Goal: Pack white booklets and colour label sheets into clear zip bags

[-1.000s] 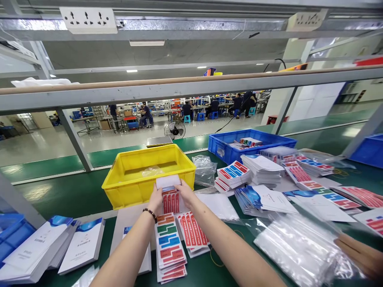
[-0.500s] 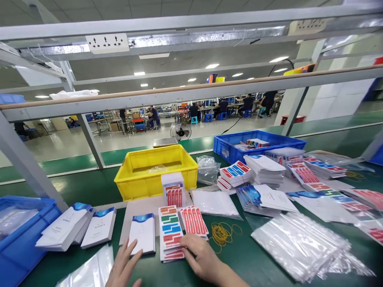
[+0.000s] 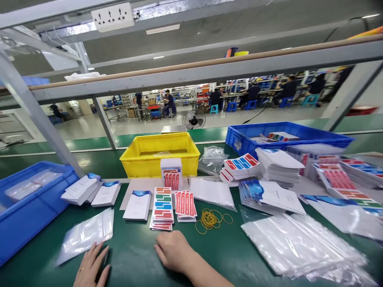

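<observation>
My left hand (image 3: 91, 266) lies flat on the green table near the front edge, fingers spread, just touching the lower edge of a clear plastic bag (image 3: 85, 235). My right hand (image 3: 172, 251) rests on the table with fingers curled under, holding nothing that I can see. Just beyond it lie a stack of colour-striped label sheets (image 3: 162, 207), a stack of red label sheets (image 3: 185, 204), a white booklet (image 3: 138, 204) and a heap of yellow rubber bands (image 3: 211, 218). A bundled pack (image 3: 171, 173) stands against the yellow bin (image 3: 160, 154).
A blue crate (image 3: 24, 207) sits at the left, another blue crate (image 3: 287, 135) at the back right. Booklet stacks (image 3: 271, 195), label stacks (image 3: 241, 166) and a pile of clear bags (image 3: 302, 243) cover the right side. Metal frame bars run overhead. People work far behind.
Both hands drew back from the pack by the yellow bin to the near table edge. The right hand left the striped label stack. The view swung left and down.
</observation>
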Demonstrator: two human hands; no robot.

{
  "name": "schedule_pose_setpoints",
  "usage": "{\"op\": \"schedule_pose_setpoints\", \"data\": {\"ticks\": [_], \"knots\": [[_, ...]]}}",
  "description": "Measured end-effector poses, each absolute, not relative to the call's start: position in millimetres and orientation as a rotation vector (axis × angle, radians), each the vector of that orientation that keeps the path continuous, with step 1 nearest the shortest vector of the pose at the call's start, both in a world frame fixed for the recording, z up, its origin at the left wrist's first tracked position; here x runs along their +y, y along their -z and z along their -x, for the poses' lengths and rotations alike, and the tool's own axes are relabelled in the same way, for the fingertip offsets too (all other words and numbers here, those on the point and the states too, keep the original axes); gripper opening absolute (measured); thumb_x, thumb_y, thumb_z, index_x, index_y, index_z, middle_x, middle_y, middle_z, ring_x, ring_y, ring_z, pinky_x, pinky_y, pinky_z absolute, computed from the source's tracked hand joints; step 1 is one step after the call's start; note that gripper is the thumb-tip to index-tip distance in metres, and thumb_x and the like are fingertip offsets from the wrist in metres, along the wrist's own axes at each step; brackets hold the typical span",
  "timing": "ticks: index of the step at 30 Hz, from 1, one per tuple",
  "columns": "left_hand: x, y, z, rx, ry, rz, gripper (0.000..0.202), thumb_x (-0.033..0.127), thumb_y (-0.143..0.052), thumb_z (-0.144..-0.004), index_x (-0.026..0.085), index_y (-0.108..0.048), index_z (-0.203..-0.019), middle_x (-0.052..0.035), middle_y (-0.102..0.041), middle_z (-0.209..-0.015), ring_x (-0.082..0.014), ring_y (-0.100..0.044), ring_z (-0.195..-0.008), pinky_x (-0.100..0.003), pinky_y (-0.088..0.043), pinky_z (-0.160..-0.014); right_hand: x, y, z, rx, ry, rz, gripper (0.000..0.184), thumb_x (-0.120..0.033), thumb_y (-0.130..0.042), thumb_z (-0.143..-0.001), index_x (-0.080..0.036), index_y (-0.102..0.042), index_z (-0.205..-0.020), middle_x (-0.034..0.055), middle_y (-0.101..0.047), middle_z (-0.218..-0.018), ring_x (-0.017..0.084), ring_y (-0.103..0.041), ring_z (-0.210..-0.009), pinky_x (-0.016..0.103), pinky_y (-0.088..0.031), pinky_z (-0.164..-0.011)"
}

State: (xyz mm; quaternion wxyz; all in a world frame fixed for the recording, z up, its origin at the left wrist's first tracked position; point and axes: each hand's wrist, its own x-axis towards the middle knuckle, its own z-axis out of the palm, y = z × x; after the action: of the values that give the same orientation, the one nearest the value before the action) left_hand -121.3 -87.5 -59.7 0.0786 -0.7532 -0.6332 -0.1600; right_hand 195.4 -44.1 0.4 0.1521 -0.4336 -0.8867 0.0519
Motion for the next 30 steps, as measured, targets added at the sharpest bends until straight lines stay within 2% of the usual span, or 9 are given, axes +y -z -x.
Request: {"op": "schedule_pose_setpoints", "data": {"ticks": [6,11,17,21,26,30], "knots": [[-99.7,53.1,109.0,-2.025,0.573,2.071,0.043,0.035,-0.043,-0.079,0.021,-0.049,-0.12,-0.0092,-0.049,-0.129,-0.0294,-0.034,-0.126,-0.049,-0.038,-0.098,-50.1,-9.8,-195.2,-2.639,-0.291,1.292,0.016,-0.028,-0.047,-0.081,-0.018,-0.059,-0.083,0.0058,-0.068,-0.079,0.019,-0.062,-0.065,0.025,-0.04,-0.056],[-103.3,40.9,102.1,-1.945,0.595,2.054,0.039,0.032,-0.046,-0.077,0.02,-0.056,-0.112,-0.0096,-0.055,-0.123,-0.0309,-0.037,-0.124,-0.05,-0.036,-0.098,-45.9,-3.3,-198.5,-2.611,-0.356,1.306,0.015,-0.024,-0.047,-0.081,-0.017,-0.06,-0.082,0.0071,-0.068,-0.08,0.02,-0.062,-0.069,0.026,-0.04,-0.058],[-104.7,34.5,100.4,-1.889,0.542,2.126,0.028,0.028,-0.048,-0.078,0.021,-0.063,-0.1,-0.0078,-0.06,-0.115,-0.0303,-0.039,-0.122,-0.049,-0.038,-0.096,-41.9,4.9,-205.5,-2.536,-0.331,1.331,0.015,-0.023,-0.046,-0.081,-0.016,-0.06,-0.083,0.0098,-0.067,-0.08,0.023,-0.062,-0.071,0.028,-0.041,-0.06],[-103.9,34.8,101.5,-1.851,0.583,2.188,0.024,0.026,-0.048,-0.078,0.022,-0.064,-0.097,-0.0064,-0.061,-0.112,-0.0294,-0.04,-0.121,-0.052,-0.034,-0.099,-32.0,11.2,-216.0,-2.441,-0.263,1.334,0.019,-0.022,-0.043,-0.083,-0.015,-0.06,-0.087,0.0099,-0.067,-0.082,0.022,-0.062,-0.073,0.028,-0.041,-0.06],[-105.6,38.2,104.7,-1.857,0.694,2.191,0.025,0.024,-0.047,-0.079,0.021,-0.062,-0.098,-0.0074,-0.062,-0.111,-0.0305,-0.04,-0.121,-0.057,-0.028,-0.1,-29.0,8.0,-221.2,-2.356,-0.18,1.251,0.029,-0.023,-0.032,-0.088,-0.016,-0.06,-0.084,0.0093,-0.065,-0.078,0.02,-0.06,-0.069,0.027,-0.04,-0.059],[-96.4,36.1,121.2,-1.868,0.763,2.149,0.029,0.025,-0.044,-0.08,0.02,-0.059,-0.104,-0.009,-0.058,-0.116,-0.0299,-0.035,-0.124,-0.054,-0.032,-0.099,-57.8,5.8,-212.7,-2.317,-0.193,1.178,0.027,-0.023,-0.033,-0.087,-0.017,-0.059,-0.087,0.0067,-0.062,-0.073,0.018,-0.058,-0.065,0.027,-0.038,-0.058]]}}
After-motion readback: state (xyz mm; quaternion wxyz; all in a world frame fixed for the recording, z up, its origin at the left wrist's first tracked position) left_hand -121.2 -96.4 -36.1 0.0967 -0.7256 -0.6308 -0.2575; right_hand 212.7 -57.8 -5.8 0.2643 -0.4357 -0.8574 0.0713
